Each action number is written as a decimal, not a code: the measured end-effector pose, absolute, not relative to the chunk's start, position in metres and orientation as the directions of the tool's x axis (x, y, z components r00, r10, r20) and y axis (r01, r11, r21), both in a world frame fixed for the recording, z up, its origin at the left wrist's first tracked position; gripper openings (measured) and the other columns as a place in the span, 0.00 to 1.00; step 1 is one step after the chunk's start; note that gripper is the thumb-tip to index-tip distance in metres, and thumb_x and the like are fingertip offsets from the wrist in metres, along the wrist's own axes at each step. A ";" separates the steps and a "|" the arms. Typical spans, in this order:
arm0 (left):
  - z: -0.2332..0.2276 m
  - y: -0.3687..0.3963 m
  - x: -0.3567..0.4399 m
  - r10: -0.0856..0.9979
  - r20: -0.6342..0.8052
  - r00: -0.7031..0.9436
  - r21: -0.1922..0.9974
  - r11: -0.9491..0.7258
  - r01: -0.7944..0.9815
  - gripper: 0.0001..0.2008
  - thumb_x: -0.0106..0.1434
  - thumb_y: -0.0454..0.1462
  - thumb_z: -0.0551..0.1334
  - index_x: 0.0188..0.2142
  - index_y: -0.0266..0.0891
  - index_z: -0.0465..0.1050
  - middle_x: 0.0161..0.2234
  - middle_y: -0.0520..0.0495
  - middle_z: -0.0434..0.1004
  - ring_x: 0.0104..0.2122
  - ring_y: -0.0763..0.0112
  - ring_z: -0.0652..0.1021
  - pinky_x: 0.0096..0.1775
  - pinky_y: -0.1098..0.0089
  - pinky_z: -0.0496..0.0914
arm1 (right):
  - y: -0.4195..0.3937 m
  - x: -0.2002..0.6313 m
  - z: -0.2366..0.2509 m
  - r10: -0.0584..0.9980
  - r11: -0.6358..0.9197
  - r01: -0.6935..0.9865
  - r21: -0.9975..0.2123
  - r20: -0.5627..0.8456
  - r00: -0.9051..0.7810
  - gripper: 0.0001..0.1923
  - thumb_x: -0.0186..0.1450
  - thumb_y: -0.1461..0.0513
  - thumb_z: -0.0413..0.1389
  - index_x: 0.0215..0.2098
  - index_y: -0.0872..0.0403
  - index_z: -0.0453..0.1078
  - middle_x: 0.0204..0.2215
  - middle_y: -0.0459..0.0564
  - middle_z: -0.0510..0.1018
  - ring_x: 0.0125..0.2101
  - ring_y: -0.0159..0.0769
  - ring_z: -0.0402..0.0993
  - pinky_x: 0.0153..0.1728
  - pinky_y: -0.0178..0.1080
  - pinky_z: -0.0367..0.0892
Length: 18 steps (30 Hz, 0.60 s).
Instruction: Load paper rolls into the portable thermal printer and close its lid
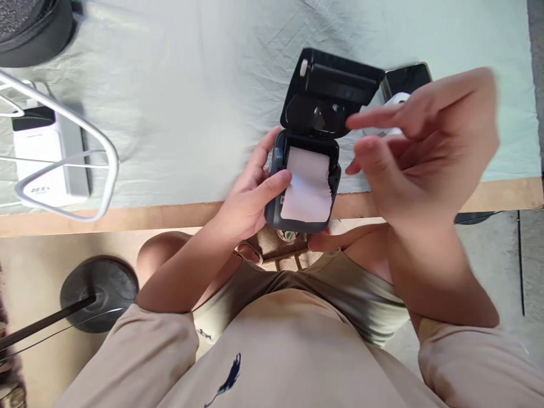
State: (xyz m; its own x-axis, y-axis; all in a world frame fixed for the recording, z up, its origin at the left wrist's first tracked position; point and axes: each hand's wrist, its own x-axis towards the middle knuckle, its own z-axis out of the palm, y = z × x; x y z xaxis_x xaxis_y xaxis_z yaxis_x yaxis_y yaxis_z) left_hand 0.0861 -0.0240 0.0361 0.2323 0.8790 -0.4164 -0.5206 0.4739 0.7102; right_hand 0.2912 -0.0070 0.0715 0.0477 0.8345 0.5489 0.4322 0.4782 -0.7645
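Observation:
A small black portable label printer (272, 218), its lid (335, 85) swung up, is held by my left hand (253, 190) near the table's front edge. The left thumb rests on its rim and the fingers wrap round its left side. Inside the compartment lies white paper (306, 187) with a ragged right edge. My right hand (425, 141) hovers to the right of the lid, slightly blurred. Its index finger and thumb are apart, and nothing shows between them. Behind that hand, a white roll-like thing (397, 99) is partly hidden.
A dark phone-like device (408, 78) lies at the back right. At the left are a white power bank (40, 164), a looped white cable (113, 164) and a round black case (38, 34). A pale cloth (170, 102) covers the table; a round black base (102, 289) stands on the floor.

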 end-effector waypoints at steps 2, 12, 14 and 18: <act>0.038 -0.024 0.087 0.877 -0.414 0.243 0.711 0.478 -0.515 0.47 0.69 0.46 0.82 0.83 0.59 0.69 0.71 0.45 0.86 0.80 0.35 0.79 0.73 0.43 0.83 | -0.006 0.296 0.074 0.894 0.426 0.563 -0.708 0.425 -0.142 0.06 0.71 0.63 0.66 0.44 0.47 0.75 0.39 0.44 0.85 0.31 0.35 0.81 0.26 0.40 0.65; 0.035 -0.027 0.087 0.909 -0.326 0.259 0.805 0.411 -0.428 0.44 0.68 0.49 0.83 0.80 0.59 0.74 0.67 0.45 0.87 0.78 0.38 0.79 0.77 0.42 0.78 | -0.004 0.308 0.072 0.891 0.449 0.829 -0.333 0.235 -0.388 0.17 0.66 0.62 0.68 0.53 0.44 0.85 0.25 0.43 0.78 0.21 0.38 0.68 0.24 0.41 0.49; 0.034 -0.028 0.086 0.909 -0.322 0.265 0.805 0.410 -0.428 0.44 0.68 0.49 0.83 0.80 0.58 0.75 0.67 0.45 0.87 0.78 0.38 0.79 0.77 0.42 0.77 | -0.005 0.307 0.078 0.896 0.440 0.828 -0.348 0.237 -0.376 0.16 0.66 0.62 0.68 0.52 0.44 0.85 0.25 0.43 0.78 0.22 0.38 0.68 0.24 0.42 0.50; 0.031 -0.029 0.085 0.899 -0.338 0.280 0.789 0.433 -0.437 0.48 0.70 0.50 0.83 0.84 0.59 0.68 0.66 0.45 0.88 0.77 0.39 0.82 0.76 0.43 0.79 | -0.013 0.315 0.101 0.913 0.402 0.685 -0.607 0.211 -0.349 0.20 0.64 0.66 0.70 0.53 0.43 0.85 0.36 0.43 0.88 0.20 0.31 0.66 0.21 0.42 0.58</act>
